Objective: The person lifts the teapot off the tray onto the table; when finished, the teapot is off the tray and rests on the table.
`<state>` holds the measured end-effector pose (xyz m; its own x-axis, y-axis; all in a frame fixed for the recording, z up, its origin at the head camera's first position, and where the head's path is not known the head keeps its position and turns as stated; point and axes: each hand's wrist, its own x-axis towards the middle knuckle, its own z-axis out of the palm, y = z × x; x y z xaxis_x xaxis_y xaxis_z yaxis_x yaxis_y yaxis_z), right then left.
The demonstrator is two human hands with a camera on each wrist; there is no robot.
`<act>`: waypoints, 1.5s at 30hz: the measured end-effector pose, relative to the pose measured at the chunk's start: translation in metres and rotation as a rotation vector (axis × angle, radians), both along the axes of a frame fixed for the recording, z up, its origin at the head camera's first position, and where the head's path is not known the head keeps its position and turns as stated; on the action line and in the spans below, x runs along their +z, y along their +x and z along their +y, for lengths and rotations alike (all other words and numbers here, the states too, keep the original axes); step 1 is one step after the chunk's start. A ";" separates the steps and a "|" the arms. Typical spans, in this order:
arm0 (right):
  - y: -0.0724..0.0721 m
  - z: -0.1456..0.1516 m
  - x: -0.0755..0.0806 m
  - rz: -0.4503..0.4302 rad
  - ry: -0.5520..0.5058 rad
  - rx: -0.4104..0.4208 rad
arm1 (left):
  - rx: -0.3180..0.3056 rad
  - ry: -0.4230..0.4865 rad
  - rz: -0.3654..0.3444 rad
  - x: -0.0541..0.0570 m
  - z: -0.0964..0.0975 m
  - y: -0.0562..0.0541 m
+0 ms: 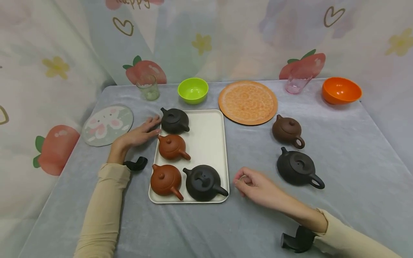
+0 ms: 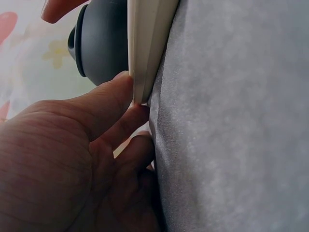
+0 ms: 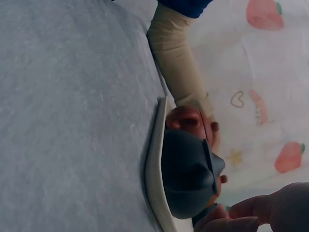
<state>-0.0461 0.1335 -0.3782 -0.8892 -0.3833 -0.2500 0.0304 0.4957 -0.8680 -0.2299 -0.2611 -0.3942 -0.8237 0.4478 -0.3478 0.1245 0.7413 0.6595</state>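
Note:
A cream tray point(image 1: 209, 136) lies on the table with several teapots on it. In its left column stand a black teapot point(image 1: 174, 121) at the far end, a reddish-brown teapot point(image 1: 172, 146) and another reddish-brown teapot point(image 1: 165, 180). A larger black teapot point(image 1: 203, 182) fills the near right corner. My left hand point(image 1: 142, 133) is at the tray's left edge; in the left wrist view its thumb point(image 2: 108, 99) presses the rim and a finger lies against the underside. My right hand point(image 1: 256, 186), loosely curled and holding nothing, hovers just right of the tray.
A dark brown teapot point(image 1: 288, 129) and a black teapot point(image 1: 295, 167) stand right of the tray. Along the back are a green glass point(image 1: 149, 89), a green bowl point(image 1: 193, 91), a round orange mat point(image 1: 247, 102), a pink glass point(image 1: 295, 85) and an orange bowl point(image 1: 341, 91).

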 end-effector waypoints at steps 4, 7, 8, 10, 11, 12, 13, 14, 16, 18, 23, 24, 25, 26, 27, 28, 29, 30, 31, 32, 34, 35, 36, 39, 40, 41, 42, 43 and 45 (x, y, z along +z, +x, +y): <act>-0.001 -0.010 -0.004 -0.020 -0.021 0.023 | -0.001 -0.015 0.007 0.000 0.001 -0.003; 0.001 -0.017 -0.008 -0.061 -0.052 0.045 | -0.003 -0.025 0.008 0.001 0.001 -0.004; 0.001 -0.019 -0.009 -0.080 -0.060 0.049 | -0.004 -0.026 0.008 0.001 0.002 -0.003; 0.002 -0.022 -0.011 -0.109 -0.069 0.055 | -0.006 -0.027 0.009 0.001 0.002 -0.004; 0.002 -0.024 -0.012 -0.117 -0.069 0.060 | -0.006 -0.027 0.009 0.001 0.002 -0.003; 0.002 -0.025 -0.013 -0.121 -0.065 0.065 | -0.006 -0.027 0.009 0.001 0.003 -0.003; 0.002 -0.025 -0.013 -0.123 -0.060 0.069 | -0.006 -0.026 0.009 0.001 0.003 -0.003; 0.002 -0.026 -0.013 -0.120 -0.054 0.074 | -0.005 -0.026 0.007 0.001 0.002 -0.003; 0.001 -0.027 -0.012 -0.115 -0.042 0.087 | -0.003 -0.025 0.006 0.001 0.002 -0.003; 0.001 -0.028 -0.011 -0.116 -0.023 0.096 | -0.001 -0.022 0.006 0.001 0.001 -0.003; 0.000 -0.032 -0.006 -0.149 0.007 0.121 | 0.004 -0.019 0.006 -0.002 -0.001 -0.003; 0.000 -0.033 -0.005 -0.156 0.009 0.124 | 0.006 -0.020 0.004 -0.002 -0.001 -0.003; 0.000 -0.034 -0.005 -0.162 0.011 0.126 | 0.007 -0.022 0.003 -0.003 -0.001 -0.003; 0.000 -0.035 -0.005 -0.165 0.014 0.125 | 0.008 -0.022 0.001 -0.003 -0.001 -0.003; 0.001 -0.035 -0.005 -0.166 0.019 0.125 | 0.009 -0.024 0.000 -0.003 -0.001 -0.003; 0.000 -0.035 -0.005 -0.161 0.026 0.125 | 0.009 -0.024 0.000 -0.003 -0.001 -0.003; 0.000 -0.036 -0.005 -0.157 0.031 0.126 | 0.010 -0.024 0.000 -0.003 -0.001 -0.003; 0.000 -0.036 -0.005 -0.151 0.037 0.128 | 0.009 -0.023 0.001 -0.003 0.000 -0.002; 0.000 -0.036 -0.005 -0.146 0.041 0.130 | 0.008 -0.021 0.002 -0.002 0.000 -0.002; 0.000 -0.037 -0.005 -0.140 0.043 0.133 | 0.006 -0.018 0.003 -0.002 0.000 -0.002; -0.001 -0.037 -0.005 -0.128 0.042 0.143 | 0.003 -0.014 0.005 0.000 0.001 -0.001; -0.001 -0.037 -0.004 -0.127 0.037 0.148 | 0.001 -0.013 0.008 0.000 0.001 -0.001; -0.001 -0.037 -0.004 -0.124 0.033 0.152 | -0.001 -0.011 0.010 0.000 0.001 -0.001; -0.001 -0.036 -0.003 -0.108 0.020 0.171 | 0.001 -0.009 0.008 0.003 0.002 0.001; 0.000 -0.037 -0.003 -0.099 0.019 0.174 | 0.001 -0.013 0.010 0.002 0.002 0.001; 0.000 -0.037 -0.003 -0.086 0.020 0.178 | 0.002 -0.016 0.011 0.002 0.001 0.001; 0.000 -0.037 -0.003 -0.072 0.020 0.180 | 0.003 -0.019 0.010 0.001 0.001 0.000; 0.001 -0.037 -0.004 -0.060 0.018 0.182 | 0.003 -0.021 0.008 0.001 0.001 0.000; 0.002 -0.037 -0.006 -0.039 0.014 0.179 | 0.002 -0.031 0.011 -0.004 -0.002 -0.003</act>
